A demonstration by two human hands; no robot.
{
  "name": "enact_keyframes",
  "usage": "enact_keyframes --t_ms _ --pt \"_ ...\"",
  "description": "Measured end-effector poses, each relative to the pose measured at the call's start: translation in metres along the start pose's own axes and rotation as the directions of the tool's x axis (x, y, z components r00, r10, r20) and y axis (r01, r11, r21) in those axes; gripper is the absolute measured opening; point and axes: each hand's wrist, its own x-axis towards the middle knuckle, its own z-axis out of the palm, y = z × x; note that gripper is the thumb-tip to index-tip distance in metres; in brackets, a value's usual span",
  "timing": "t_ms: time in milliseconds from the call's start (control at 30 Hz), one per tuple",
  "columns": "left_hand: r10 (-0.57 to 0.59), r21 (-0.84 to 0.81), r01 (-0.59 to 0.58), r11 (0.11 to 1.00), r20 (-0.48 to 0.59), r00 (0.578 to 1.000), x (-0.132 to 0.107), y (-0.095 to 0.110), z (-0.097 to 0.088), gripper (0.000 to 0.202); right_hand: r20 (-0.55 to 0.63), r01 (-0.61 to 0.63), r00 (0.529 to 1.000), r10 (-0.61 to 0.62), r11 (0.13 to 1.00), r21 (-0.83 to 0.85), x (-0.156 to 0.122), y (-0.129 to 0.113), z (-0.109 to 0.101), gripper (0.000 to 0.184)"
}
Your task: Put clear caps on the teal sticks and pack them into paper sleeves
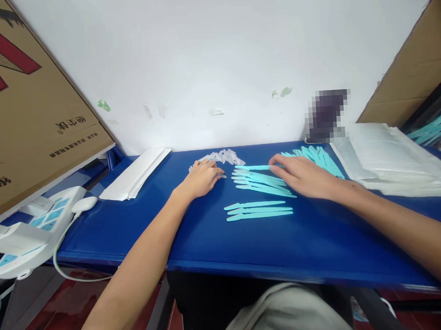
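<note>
My left hand [202, 177] rests palm down on the blue table [180, 237], its fingertips at a heap of small clear plastic caps [225, 157]; its fingers curl slightly and what they pinch, if anything, is hidden. My right hand [299, 175] lies over a row of turquoise plastic sticks [261, 182], with thumb and forefinger pinching the end of the topmost turquoise stick [252, 168]. Three more turquoise sticks [258, 210] lie side by side nearer to me. A larger heap of the same sticks [320, 158] sits just beyond my right hand.
A stack of clear plastic bags [392, 159] fills the table's right end. White folded sheets [135, 177] lie at the back left. A white machine with a cable [34, 231] stands at the left edge. Cardboard boxes [18, 97] lean on both sides against the white wall.
</note>
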Motion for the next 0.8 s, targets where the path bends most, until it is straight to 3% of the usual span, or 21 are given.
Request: enact_keyframes --t_ms 267,400,500,633,800 --pt "0.001 -0.122 -0.005 0.992 -0.04 0.999 -0.002 -0.001 -0.003 0.021 -0.014 -0.06 0.998 0.06 0.998 -0.027 0.003 -0.012 -0.006 0.038" --pt "-0.086 -0.343 0.004 0.939 -0.224 0.971 0.0 0.003 0.0 0.039 -0.026 -0.062 0.998 0.062 0.998 -0.013 0.002 -0.013 -0.007 0.041" --pt "-0.234 -0.553 0.025 0.833 -0.309 0.922 0.005 0.006 0.005 0.032 -0.053 -0.029 0.998 0.029 1.0 -0.01 0.002 -0.011 -0.003 0.041" --pt "-0.397 -0.688 0.074 0.722 -0.325 0.858 0.01 0.008 0.011 0.028 -0.155 -0.055 0.986 0.055 0.999 0.004 0.003 -0.009 0.005 0.043" --pt "-0.393 -0.623 0.109 0.774 -0.339 0.855 0.009 0.009 0.01 0.024 -0.376 -0.066 0.92 0.112 0.989 0.131 -0.001 -0.008 0.007 0.044"
